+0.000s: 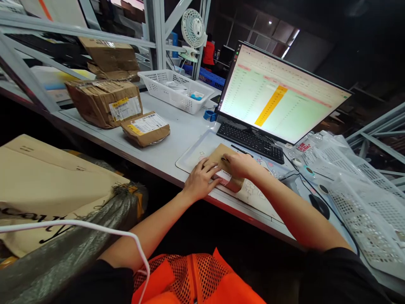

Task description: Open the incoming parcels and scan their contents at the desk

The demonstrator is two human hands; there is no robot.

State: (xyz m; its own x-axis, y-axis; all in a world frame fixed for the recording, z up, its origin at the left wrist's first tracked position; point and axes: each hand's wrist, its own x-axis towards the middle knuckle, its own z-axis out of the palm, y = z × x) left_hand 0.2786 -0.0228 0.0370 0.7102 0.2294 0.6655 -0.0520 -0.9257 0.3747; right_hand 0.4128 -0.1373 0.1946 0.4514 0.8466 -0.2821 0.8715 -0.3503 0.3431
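A small brown cardboard parcel (pixel 236 183) with a white label (pixel 224 177) lies on a pale desk mat (pixel 190 158) near the front edge of the desk. My left hand (pixel 201 179) rests on the parcel's left side, fingers stretched out over it and partly over the label. On the parcel's top is my right hand (pixel 238 164), its fingers closed together. A small dark tip shows at those fingers; the rest is hidden in the hand, so I cannot tell what it is. A dark pen-like stick (pixel 242 150) lies on the mat just behind the right hand.
Labelled brown parcels (pixel 147 128) and a larger taped one (pixel 104 101) stand at the left. Behind are a white basket (pixel 172 95) and a clip fan (pixel 193 29). A monitor (pixel 281 93), keyboard (pixel 249 141), mouse (pixel 319 206) and white baskets (pixel 367 219) fill the right. A white cable (pixel 95 226) crosses the lower left.
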